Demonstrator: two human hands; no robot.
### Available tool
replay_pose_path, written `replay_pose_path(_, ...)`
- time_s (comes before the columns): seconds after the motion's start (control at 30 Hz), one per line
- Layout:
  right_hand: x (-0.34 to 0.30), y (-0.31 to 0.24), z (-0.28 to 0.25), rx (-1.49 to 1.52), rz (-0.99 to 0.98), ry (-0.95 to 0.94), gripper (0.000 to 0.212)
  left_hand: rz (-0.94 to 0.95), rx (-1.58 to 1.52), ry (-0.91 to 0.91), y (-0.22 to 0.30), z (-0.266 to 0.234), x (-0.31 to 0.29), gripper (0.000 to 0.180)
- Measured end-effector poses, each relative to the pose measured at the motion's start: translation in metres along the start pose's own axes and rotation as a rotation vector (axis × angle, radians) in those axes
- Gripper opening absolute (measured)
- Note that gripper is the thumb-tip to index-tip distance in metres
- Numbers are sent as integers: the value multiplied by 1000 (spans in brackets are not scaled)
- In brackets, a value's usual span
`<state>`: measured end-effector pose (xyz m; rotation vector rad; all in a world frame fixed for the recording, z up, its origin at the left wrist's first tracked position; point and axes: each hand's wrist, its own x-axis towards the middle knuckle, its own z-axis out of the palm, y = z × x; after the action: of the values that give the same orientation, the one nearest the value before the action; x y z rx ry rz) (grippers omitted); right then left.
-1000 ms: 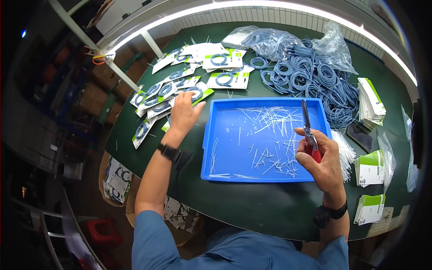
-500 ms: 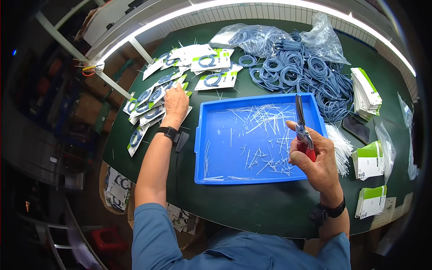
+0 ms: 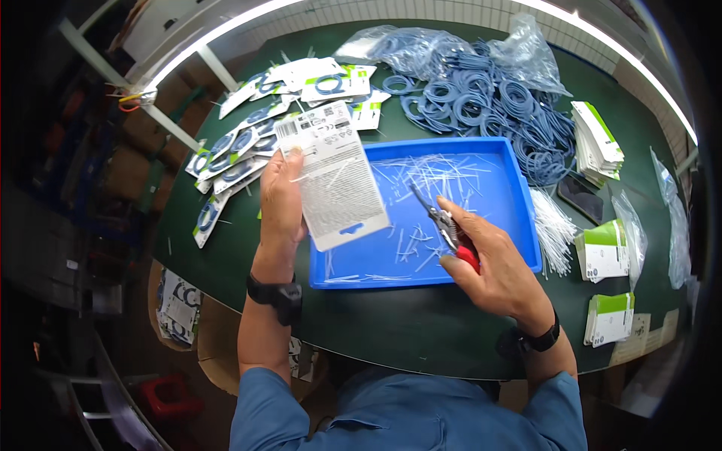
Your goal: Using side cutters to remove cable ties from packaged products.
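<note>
My left hand (image 3: 281, 197) grips a white cable card (image 3: 338, 180) by its left edge. The card's printed back faces me, with its hang-hole end lowest, and it hangs over the left part of a blue tray (image 3: 528, 218). A white tie end crosses its face. In my right hand (image 3: 492, 267) is a pair of red-handled cutting pliers (image 3: 448, 228), jaws pointing up and left above the tray. Cut white cable-tie pieces (image 3: 444, 174) lie scattered in the tray. Behind my left hand several carded blue cables (image 3: 241, 141) are heaped.
Coiled blue cables (image 3: 481, 105) and clear plastic bags (image 3: 526, 56) cover the table's back. Uncut white cable ties (image 3: 550, 233) lie right of the tray, near a dark phone (image 3: 579, 198). Stacks of green-and-white cards (image 3: 604, 252) line the right side. A carton (image 3: 177, 304) stands below the left edge.
My left hand has taken a carded cable from the heap and brought it right over the tray, back side showing. My right hand has lowered and moved left, tilting the pliers toward the card.
</note>
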<state>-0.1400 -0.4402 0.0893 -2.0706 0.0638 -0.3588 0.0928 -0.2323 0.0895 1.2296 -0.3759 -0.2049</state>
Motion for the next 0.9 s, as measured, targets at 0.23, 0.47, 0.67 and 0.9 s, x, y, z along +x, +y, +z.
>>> replay_pose_path(0.23, -16, 18, -15, -264, 31, 104, 74, -202, -183, -180, -40, 48, -46, 35)
replay_pose_path(0.47, -40, 45, -7, -435, -105, 166, 74, -176, -104, -195, -62, 50, -64, 37)
replay_pose_path(0.67, -36, 41, 4, -572, -141, 157, 76, -143, -98, -145, -58, 48, -74, 37)
replay_pose_path(0.9, -35, 43, 10, -589, -118, 165, 79, -87, -50, -191, -66, 50, -80, 36)
